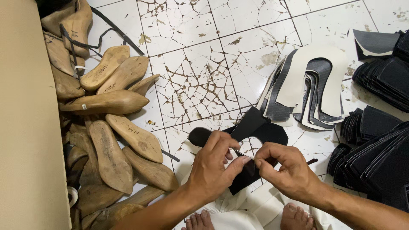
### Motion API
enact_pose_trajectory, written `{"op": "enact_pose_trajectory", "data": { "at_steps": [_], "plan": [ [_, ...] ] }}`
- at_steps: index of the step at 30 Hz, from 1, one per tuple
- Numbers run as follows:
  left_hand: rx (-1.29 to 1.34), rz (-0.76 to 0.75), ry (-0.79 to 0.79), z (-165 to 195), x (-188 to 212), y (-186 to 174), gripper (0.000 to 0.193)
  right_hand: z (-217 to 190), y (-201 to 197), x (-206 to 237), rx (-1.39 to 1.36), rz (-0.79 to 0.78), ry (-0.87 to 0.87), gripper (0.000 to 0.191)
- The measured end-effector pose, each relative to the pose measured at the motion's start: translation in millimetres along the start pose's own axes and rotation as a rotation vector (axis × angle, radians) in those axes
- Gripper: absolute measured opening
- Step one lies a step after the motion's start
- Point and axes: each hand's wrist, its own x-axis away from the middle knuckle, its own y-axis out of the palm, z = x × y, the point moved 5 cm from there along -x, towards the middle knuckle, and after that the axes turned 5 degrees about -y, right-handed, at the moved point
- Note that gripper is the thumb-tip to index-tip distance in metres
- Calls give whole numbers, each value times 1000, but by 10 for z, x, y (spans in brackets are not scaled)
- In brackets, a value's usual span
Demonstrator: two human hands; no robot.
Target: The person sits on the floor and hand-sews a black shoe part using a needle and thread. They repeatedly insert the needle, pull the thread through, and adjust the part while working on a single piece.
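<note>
Black leather, cut to a curved shoe-upper shape (255, 140), sits between my two hands just above the floor, near the middle of the scene and close to me. My left hand (213, 168) pinches its near edge, thumb and forefinger closed on the piece. My right hand (287, 170) meets it from the right, its fingers (260, 162) clenched on the same edge, so the two grips nearly touch. The far part of the piece fans out past my knuckles, one rounded lobe reaching left and a pointed flap rising toward the far side.

Below my hands a white cloth (251, 211) lies on the floor, and my bare toes (294, 217) show at the near edge on either side of it.

Just beyond the piece, to the far right, a stack of cut uppers (313, 81) lies fanned out, pale linings up with dark grey ones between them. Further right, bundles of black cut pieces (379, 153) are piled along the edge of the view, well apart from my hands.

On the left a heap of wooden shoe lasts (110, 127) spreads from near to far, some with black straps across them, against a tan board (25, 127). The white tiled floor (200, 68) is cracked and stained.
</note>
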Motion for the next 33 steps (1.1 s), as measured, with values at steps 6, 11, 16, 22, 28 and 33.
{"op": "enact_pose_trajectory", "data": {
  "at_steps": [6,11,16,22,28,33],
  "plan": [
    [105,-156,-336,-92,137,154,19,-52,72,-14,109,5,-63,7],
    [103,-156,-376,-117,122,163,20,-56,145,-17,170,5,-90,6],
    [80,-209,-456,-143,124,183,22,-50,172,-27,199,12,-116,7],
    [68,-135,-348,-122,120,204,18,-34,209,-15,212,13,-65,8],
    [47,-84,-294,-117,122,217,15,-75,214,-1,201,63,-83,8],
    [128,-125,-403,-145,139,196,17,-16,177,-4,96,34,4,9]
  ]
}}
